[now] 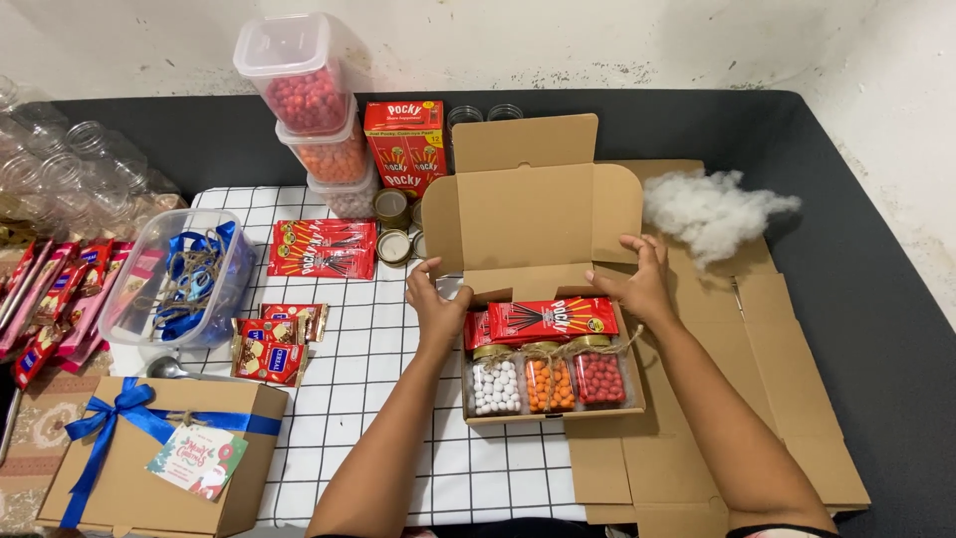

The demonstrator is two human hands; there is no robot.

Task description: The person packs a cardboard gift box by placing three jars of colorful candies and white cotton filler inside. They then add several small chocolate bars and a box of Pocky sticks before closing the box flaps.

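Head view: both hands on an open cardboard gift box at mid-desk.

Left hand (435, 299) spread, fingertips pressing the box's left wall; open gift box (538, 214) lid standing upright, red snack packet (553, 319) and three candy jars (548, 379) inside; right hand (637, 279) spread on the right wall. Best folded evenly, both sides pushed together, lid flaps tucked outside the packet. Ribboned box (159, 458) sitting far left.
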